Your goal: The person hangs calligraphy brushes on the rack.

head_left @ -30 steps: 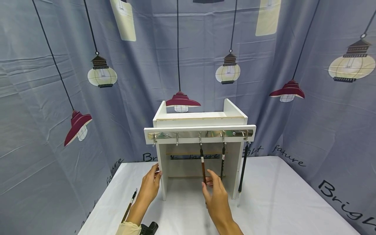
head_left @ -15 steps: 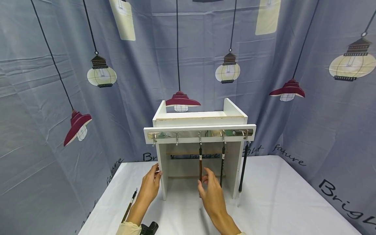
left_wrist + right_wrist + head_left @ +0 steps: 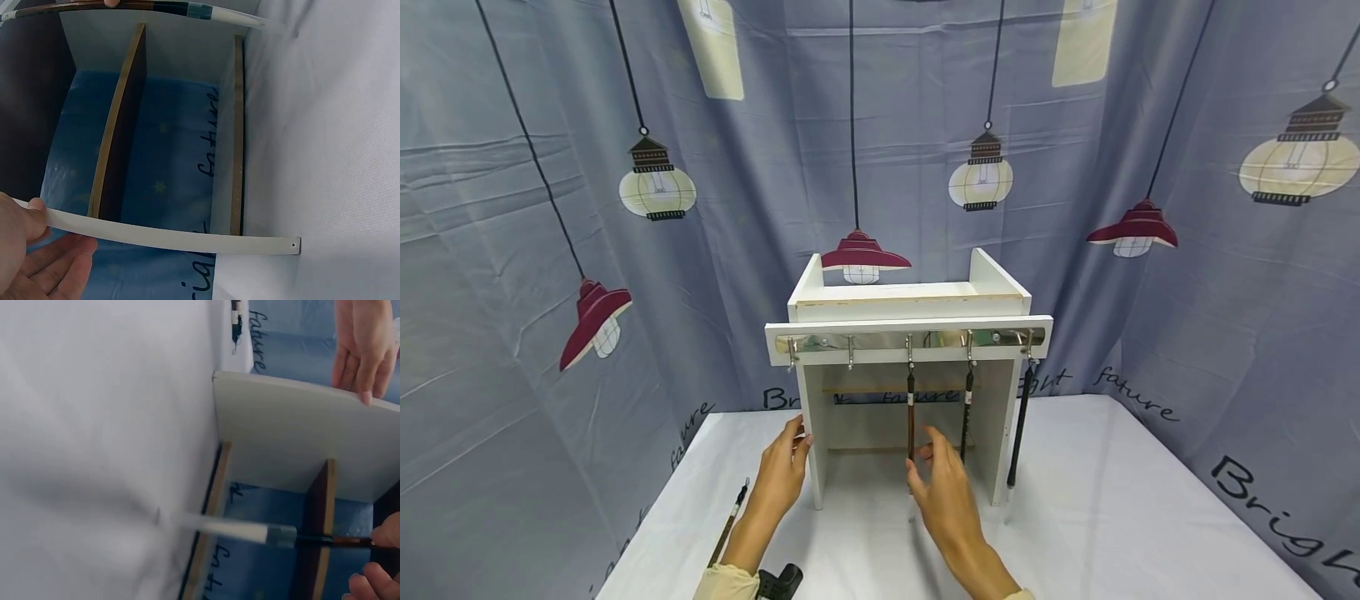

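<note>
A white shelf unit [image 3: 910,310] with a rail of metal hooks [image 3: 909,342] stands on the table. My left hand [image 3: 781,475] holds its left side panel [image 3: 169,239], thumb over the front edge and fingers on the outer side. From the middle hook a brown-handled calligraphy brush [image 3: 911,421] hangs upright, its white bristles [image 3: 234,529] pointing down. My right hand [image 3: 951,492] is at this brush: the thumb [image 3: 389,531] touches the handle while the other fingers are loosely bent, apart from it. Two darker brushes hang further right, one [image 3: 967,417] behind my right hand, the other [image 3: 1020,429] at the rail's end.
Another calligraphy brush [image 3: 730,521] lies on the white tabletop [image 3: 1097,500] beside my left forearm. The two left hooks [image 3: 850,354] bear nothing. Crossboards [image 3: 115,125] run inside the unit. A grey-blue curtain [image 3: 737,250] printed with lamps surrounds the table.
The middle brush has gone from slanted to hanging straight. My right hand shifted left with it, then slightly back right, the thumb still at the handle. My left hand stayed on the panel.
</note>
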The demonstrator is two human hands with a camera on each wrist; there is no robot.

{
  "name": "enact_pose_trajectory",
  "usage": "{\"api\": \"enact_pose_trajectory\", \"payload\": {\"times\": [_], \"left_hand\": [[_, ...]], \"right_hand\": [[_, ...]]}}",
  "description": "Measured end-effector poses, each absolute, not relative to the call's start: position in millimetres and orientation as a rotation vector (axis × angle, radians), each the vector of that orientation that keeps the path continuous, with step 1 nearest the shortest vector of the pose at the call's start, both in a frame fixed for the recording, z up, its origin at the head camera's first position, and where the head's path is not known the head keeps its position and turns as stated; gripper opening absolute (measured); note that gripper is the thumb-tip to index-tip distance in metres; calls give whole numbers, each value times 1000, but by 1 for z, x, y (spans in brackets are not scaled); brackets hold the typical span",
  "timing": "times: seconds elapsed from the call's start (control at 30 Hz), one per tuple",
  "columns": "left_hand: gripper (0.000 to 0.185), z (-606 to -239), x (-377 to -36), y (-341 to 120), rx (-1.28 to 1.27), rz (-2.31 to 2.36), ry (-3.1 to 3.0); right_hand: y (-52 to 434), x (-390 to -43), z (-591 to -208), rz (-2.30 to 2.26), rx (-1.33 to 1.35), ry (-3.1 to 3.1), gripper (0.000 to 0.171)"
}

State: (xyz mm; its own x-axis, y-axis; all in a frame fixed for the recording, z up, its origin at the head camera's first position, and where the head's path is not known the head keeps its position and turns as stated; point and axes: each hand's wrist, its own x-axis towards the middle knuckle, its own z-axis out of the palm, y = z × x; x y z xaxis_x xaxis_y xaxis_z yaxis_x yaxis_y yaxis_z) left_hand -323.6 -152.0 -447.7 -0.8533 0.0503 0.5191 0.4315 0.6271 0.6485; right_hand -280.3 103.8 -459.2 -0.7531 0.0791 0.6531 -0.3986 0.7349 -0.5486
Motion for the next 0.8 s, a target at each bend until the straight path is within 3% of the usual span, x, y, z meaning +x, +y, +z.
{"api": "enact_pose_trajectory", "payload": {"times": [0.13, 0.33, 0.57, 0.67, 0.8], "left_hand": [[38, -449, -323, -153, -375, -1137, -2402], [39, -449, -324, -153, -394, -1141, -2403], [40, -446, -324, -153, -379, -1142, -2411], [40, -446, -324, -153, -369, -1143, -2420], [40, -446, -323, -152, -359, -1158, -2429]], "right_hand": [[119, -268, -453, 879, 264, -2223, 56], [165, -253, -429, 820, 274, -2024, 30], [233, -257, -406, 835, 130, -1899, 18], [256, -268, -403, 878, 77, -1989, 22], [277, -283, -404, 937, 90, -2193, 40]]}}
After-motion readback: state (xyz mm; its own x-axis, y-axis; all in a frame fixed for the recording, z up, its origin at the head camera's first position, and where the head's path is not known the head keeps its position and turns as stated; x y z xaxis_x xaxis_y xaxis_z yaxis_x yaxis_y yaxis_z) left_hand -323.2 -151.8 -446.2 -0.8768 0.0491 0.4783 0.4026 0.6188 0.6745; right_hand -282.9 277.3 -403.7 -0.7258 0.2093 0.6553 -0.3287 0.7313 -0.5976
